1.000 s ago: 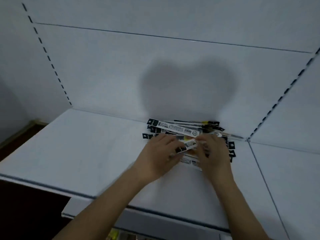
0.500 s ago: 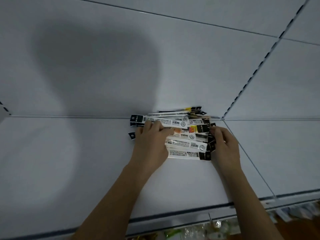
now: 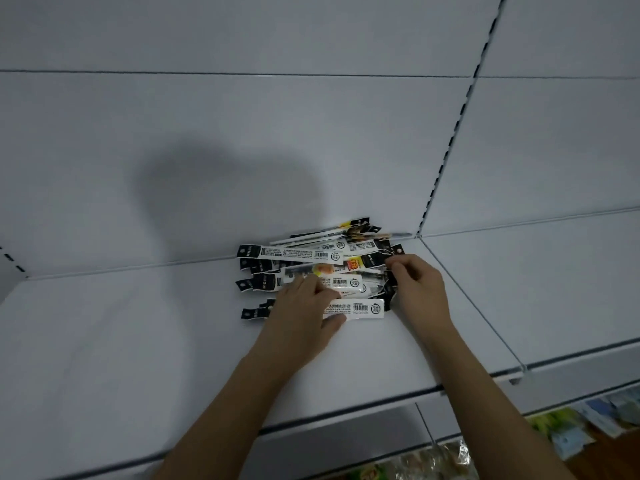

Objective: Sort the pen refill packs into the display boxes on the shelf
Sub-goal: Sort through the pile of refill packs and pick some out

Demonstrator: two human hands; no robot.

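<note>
My left hand lay flat across the pile of pen refill packs, fingers straight, thumb pressing the nearest pack at its lower edge. At three o'clock from it, my right hand curled its fingertips round the black header ends, pinching them square. The pile sat on the white shelf, at about one o'clock from the middle, against the back panel. I could see no display boxes, so I judged the sorting barely begun: every pack was loose and unsorted. The packs were long, thin, glossy sleeves, white-labelled with barcodes, tipped with black hang tabs; the shelf was smooth painted metal
</note>
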